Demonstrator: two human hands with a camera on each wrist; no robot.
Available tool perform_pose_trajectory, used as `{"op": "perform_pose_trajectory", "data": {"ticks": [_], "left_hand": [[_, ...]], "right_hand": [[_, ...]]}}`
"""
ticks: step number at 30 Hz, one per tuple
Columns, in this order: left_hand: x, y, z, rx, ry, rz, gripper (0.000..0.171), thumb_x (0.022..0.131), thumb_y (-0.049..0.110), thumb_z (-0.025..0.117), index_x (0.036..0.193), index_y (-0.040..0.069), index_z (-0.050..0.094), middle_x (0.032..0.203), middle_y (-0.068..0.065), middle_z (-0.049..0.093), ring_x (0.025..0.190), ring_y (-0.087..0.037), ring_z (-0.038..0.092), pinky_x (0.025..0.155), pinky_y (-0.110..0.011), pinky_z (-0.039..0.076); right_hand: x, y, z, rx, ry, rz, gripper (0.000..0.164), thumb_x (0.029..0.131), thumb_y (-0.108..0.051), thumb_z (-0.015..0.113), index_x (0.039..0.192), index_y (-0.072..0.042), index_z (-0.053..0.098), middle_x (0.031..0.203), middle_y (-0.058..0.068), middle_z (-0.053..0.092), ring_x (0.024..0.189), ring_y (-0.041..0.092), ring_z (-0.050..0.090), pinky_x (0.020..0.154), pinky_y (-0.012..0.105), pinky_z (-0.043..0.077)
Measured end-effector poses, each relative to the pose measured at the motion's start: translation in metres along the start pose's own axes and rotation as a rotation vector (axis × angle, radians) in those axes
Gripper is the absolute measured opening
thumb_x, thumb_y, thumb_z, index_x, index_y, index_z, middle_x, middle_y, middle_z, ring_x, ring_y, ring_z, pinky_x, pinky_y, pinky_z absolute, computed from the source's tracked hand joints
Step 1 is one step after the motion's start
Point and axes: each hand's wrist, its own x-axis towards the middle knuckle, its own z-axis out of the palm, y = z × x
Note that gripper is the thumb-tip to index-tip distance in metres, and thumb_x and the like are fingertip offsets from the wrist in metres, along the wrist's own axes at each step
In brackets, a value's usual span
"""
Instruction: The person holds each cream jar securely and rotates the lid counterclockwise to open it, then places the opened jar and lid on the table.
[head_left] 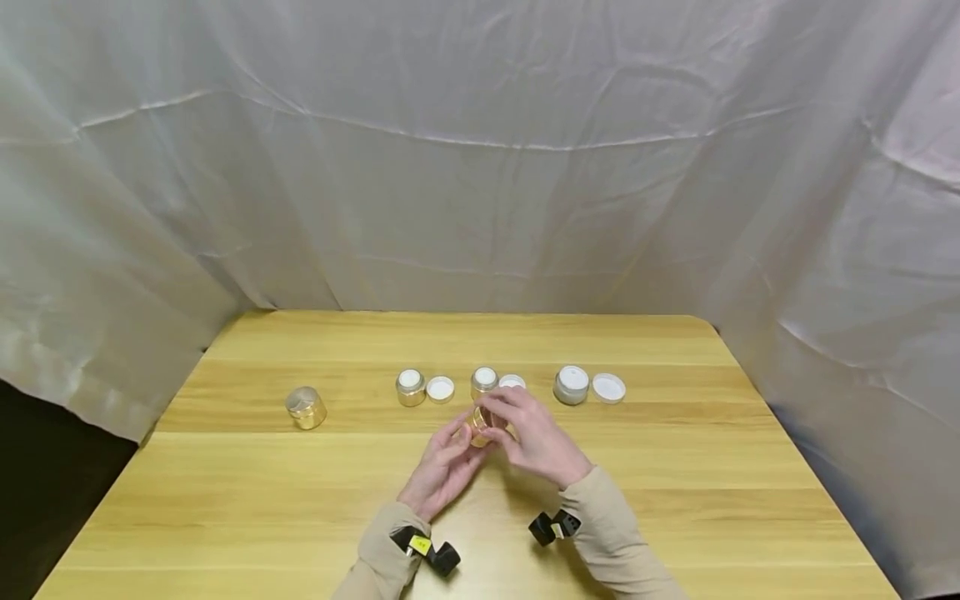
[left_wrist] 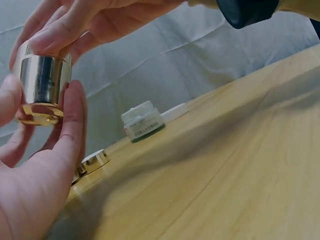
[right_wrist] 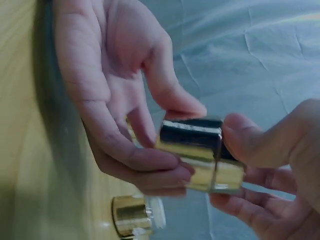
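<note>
Reads as a curtained-off recording set-up; cannot tell building type. Judged from creased pale drapes point(head_left: 465, 200) behind and on both sides of wood-grain table point(head_left: 300, 517), plus black wrist-worn cameras point(head_left: 446, 559).

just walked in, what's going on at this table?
A person's left hand and right hand both grip a gold jar above the table; it looks closed. Beyond the hands stand three uncapped jars, each with a lid lying beside it. A closed gold container stands off to the left.
</note>
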Motion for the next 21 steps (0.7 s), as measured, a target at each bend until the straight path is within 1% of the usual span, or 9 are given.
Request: {"op": "perform_pose_trajectory", "data": {"ticks": [3, 5, 7, 9, 11, 12, 14, 17, 21], "left_hand": [[-0.0001, 0.0005, 0.0007, 0.012, 0.018, 0.015, 0.036, 0.104, 0.004, 0.047, 0.14, 0.01, 0.05, 0.125, -0.001, 0.063, 0.114, -0.011, 0.064, 0.117, -0.03, 0.046], [0.0001, 0.0003, 0.0009, 0.022, 0.034, 0.008, 0.034, 0.103, 0.004, 0.049, 0.137, 0.011, 0.052, 0.121, 0.002, 0.066, 0.114, -0.01, 0.065, 0.116, -0.03, 0.047], [0.0001, 0.0004, 0.0015, 0.024, 0.046, -0.006, 0.032, 0.103, 0.003, 0.048, 0.133, 0.011, 0.054, 0.122, 0.002, 0.067, 0.117, -0.011, 0.065, 0.116, -0.031, 0.047], [0.0001, 0.0011, 0.0026, 0.022, 0.061, -0.019, 0.031, 0.103, 0.001, 0.048, 0.131, 0.012, 0.055, 0.125, 0.001, 0.065, 0.119, -0.012, 0.064, 0.117, -0.032, 0.046], [-0.0004, 0.0003, 0.0027, 0.012, 0.072, -0.026, 0.031, 0.103, 0.0, 0.046, 0.131, 0.011, 0.056, 0.13, -0.002, 0.06, 0.122, -0.013, 0.063, 0.118, -0.033, 0.045], [-0.0005, 0.0001, 0.0028, 0.01, 0.073, -0.027, 0.032, 0.103, -0.001, 0.045, 0.131, 0.011, 0.056, 0.133, -0.003, 0.058, 0.124, -0.015, 0.062, 0.118, -0.033, 0.045], [-0.0006, -0.0002, 0.0028, 0.006, 0.077, -0.03, 0.033, 0.103, -0.002, 0.045, 0.131, 0.011, 0.055, 0.134, -0.004, 0.056, 0.125, -0.016, 0.061, 0.119, -0.033, 0.044], [-0.0008, 0.0, 0.0026, 0.003, 0.078, -0.03, 0.034, 0.102, -0.004, 0.046, 0.131, 0.011, 0.054, 0.129, -0.002, 0.058, 0.123, -0.016, 0.062, 0.118, -0.033, 0.045], [-0.001, 0.0006, 0.0016, 0.007, 0.078, -0.028, 0.033, 0.103, -0.002, 0.045, 0.132, 0.011, 0.053, 0.128, -0.002, 0.061, 0.12, -0.015, 0.064, 0.117, -0.032, 0.046]], "right_hand": [[-0.0003, 0.001, -0.0031, 0.076, 0.0, 0.013, 0.041, 0.09, -0.011, 0.072, 0.13, -0.003, 0.064, 0.133, 0.016, 0.064, 0.121, 0.031, 0.063, 0.106, 0.048, 0.055], [-0.001, 0.0014, -0.0041, 0.107, 0.008, 0.06, 0.042, 0.093, -0.016, 0.07, 0.132, -0.004, 0.063, 0.134, 0.014, 0.063, 0.122, 0.03, 0.062, 0.107, 0.049, 0.054], [-0.0014, 0.0017, -0.0038, 0.107, 0.038, 0.108, 0.041, 0.094, -0.021, 0.068, 0.131, -0.005, 0.064, 0.128, 0.013, 0.066, 0.112, 0.027, 0.065, 0.099, 0.045, 0.058], [-0.0009, 0.0021, -0.003, 0.099, 0.084, 0.148, 0.035, 0.094, -0.024, 0.068, 0.124, -0.006, 0.068, 0.115, 0.009, 0.07, 0.096, 0.021, 0.067, 0.084, 0.037, 0.061], [-0.0006, 0.0021, -0.0021, 0.076, 0.128, 0.17, 0.029, 0.093, -0.027, 0.07, 0.114, -0.007, 0.072, 0.101, 0.006, 0.073, 0.079, 0.016, 0.064, 0.069, 0.031, 0.06], [-0.0005, 0.0021, -0.0019, 0.07, 0.142, 0.172, 0.025, 0.092, -0.027, 0.071, 0.109, -0.008, 0.074, 0.096, 0.005, 0.073, 0.073, 0.015, 0.062, 0.063, 0.028, 0.058], [0.0, 0.0018, -0.0016, 0.067, 0.153, 0.175, 0.021, 0.09, -0.027, 0.074, 0.102, -0.009, 0.075, 0.09, 0.004, 0.073, 0.067, 0.014, 0.06, 0.058, 0.026, 0.056], [0.0005, 0.0009, -0.002, 0.079, 0.148, 0.177, 0.021, 0.088, -0.027, 0.076, 0.101, -0.011, 0.075, 0.09, 0.004, 0.073, 0.068, 0.014, 0.062, 0.059, 0.024, 0.055], [0.0004, -0.0001, -0.0032, 0.115, 0.131, 0.157, 0.024, 0.086, -0.022, 0.078, 0.105, -0.008, 0.075, 0.094, 0.006, 0.073, 0.076, 0.018, 0.066, 0.068, 0.025, 0.058]]}}
